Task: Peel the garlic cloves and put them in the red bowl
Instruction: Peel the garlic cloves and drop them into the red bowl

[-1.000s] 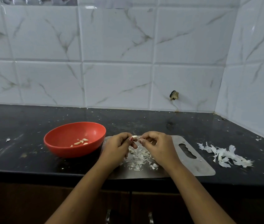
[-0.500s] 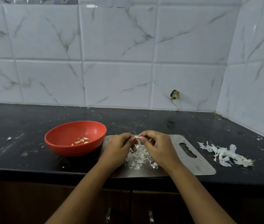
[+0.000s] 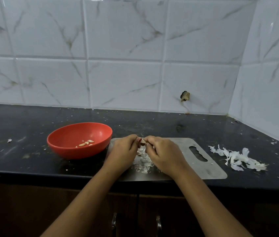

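One garlic clove (image 3: pixel 142 141) is in work, held just above the far edge of the steel cutting board (image 3: pixel 178 146) and pinched from both sides. The left hand (image 3: pixel 124 151) and right hand (image 3: pixel 164 154) meet on it, fingers curled, tips clamped on the clove. Its long axis is too small and too covered to call. Some skin looks to be on it, so I judge peeling isn't finished.

Key relation: the red bowl (image 3: pixel 77 153) sits left of the clove, just beside the board's left edge. The left hand is the nearer one, so the drop is a short leftward carry.

Counts:
- Clove in hand: 1
- Peeled cloves (image 3: pixel 86 143) in the bowl: about 5, small, so the count is not firm
- Unpeeled cloves elsewhere: none I can pick out
- Peel heaps: 2. The board heap (image 3: pixel 143 164) lies under the hands. The side heap (image 3: pixel 237 158) lies on the dark surface (image 3: pixel 32 120), right of the board and well apart from the bowl.
- Stray scrap (image 3: pixel 9 140): 1, far left
- Bowls: 1; boards: 1

Risk: loose skin could ride along into the bowl.
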### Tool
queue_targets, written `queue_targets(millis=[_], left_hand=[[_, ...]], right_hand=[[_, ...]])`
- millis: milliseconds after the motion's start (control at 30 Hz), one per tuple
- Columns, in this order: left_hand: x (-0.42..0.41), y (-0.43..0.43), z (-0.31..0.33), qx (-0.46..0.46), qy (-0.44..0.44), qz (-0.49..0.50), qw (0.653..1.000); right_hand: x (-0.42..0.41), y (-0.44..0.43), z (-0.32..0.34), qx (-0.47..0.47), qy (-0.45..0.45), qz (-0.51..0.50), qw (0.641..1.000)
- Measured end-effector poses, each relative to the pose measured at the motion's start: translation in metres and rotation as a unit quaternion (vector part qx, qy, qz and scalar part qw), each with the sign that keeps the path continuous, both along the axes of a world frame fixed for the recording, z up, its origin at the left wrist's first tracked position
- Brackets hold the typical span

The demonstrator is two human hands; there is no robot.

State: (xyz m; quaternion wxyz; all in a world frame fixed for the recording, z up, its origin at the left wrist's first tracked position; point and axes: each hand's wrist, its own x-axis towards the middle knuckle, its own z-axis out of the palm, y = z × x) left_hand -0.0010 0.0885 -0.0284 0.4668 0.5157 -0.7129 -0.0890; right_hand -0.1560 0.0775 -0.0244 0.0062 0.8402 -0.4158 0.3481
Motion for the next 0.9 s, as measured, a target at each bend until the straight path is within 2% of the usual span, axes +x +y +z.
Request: queue_targets(millis=[400,700,900], left_hand=[[0.0001,-0.0011,0.0001,0.004,0.005,0.014,1.0],[0.0023,-0.0029,0.0001,0.011,0.025,-0.008,1.0],[0.0039,-0.003,-0.0004,0.011,0.031,-0.032,0.999]], right_hand=[[-0.0018,-0.0021,-0.0011,0.024,-0.014,0.01,1.0],[-0.0033,-0.0045,-0.0023,0.028,-0.026,0.027,0.999],[-0.0041,-0.0067,-0.0032,0.033,-0.065,0.058,0.996]])
